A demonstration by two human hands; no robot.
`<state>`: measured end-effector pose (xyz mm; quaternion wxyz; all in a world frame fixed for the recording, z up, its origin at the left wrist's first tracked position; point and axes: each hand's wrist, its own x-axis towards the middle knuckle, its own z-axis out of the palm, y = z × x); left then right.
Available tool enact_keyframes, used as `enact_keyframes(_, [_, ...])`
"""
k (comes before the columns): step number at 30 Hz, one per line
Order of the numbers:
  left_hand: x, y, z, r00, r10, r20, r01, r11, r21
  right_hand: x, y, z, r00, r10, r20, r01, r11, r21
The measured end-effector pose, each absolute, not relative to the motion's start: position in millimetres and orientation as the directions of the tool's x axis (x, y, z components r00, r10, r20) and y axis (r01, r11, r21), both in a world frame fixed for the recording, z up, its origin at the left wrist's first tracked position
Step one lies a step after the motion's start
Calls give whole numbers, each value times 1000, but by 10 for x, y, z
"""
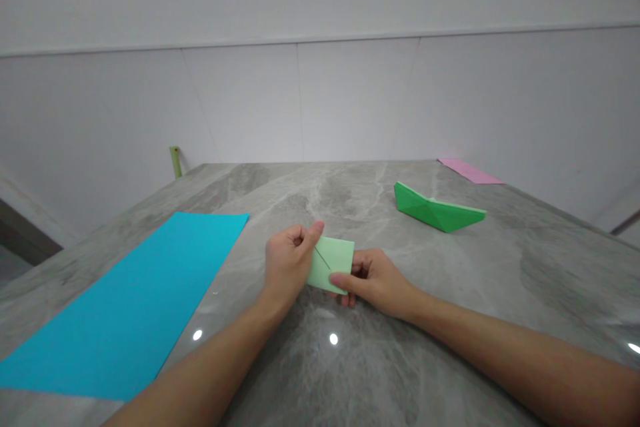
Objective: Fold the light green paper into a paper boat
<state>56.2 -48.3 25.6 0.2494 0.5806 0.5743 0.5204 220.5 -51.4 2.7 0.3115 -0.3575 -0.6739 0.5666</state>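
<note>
A small folded piece of light green paper [334,260] lies on the grey marble table [350,360], held between both hands. My left hand [287,262] is curled, its thumb pressed onto the paper's upper left corner. My right hand [373,278] pinches the paper's lower right edge, the thumb on top and the fingers underneath. A diagonal crease runs across the paper between the two thumbs.
A large cyan sheet [130,307] lies flat at the left. A folded dark green paper boat [435,208] sits at the back right, with a pink sheet [470,171] beyond it near the wall. A small green post [175,161] stands at the table's far left corner.
</note>
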Motion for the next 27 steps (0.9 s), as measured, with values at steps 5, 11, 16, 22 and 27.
enact_keyframes(5, [586,-464,228,-238,910,339,457,-203,866,2203,-530,33,-565,825,-10,164,100,-981])
enact_keyframes(11, [623,-456,255,-151,900,410,615,-239,751,2164,-563,103,-644,761,-77,202,72,-977])
enact_keyframes(16, [553,-428,255,-26,923,383,590,-295,752,2177,-563,80,-576,816,-50,191,75,-979])
enact_keyframes(22, [417,-379,294,320,948,-6,316,-101,943,2264,-476,42,-388,919,71,135,133,-982])
enact_keyframes(27, [405,-389,314,391,914,-108,147,53,988,2287,-432,45,-387,921,49,155,117,-981])
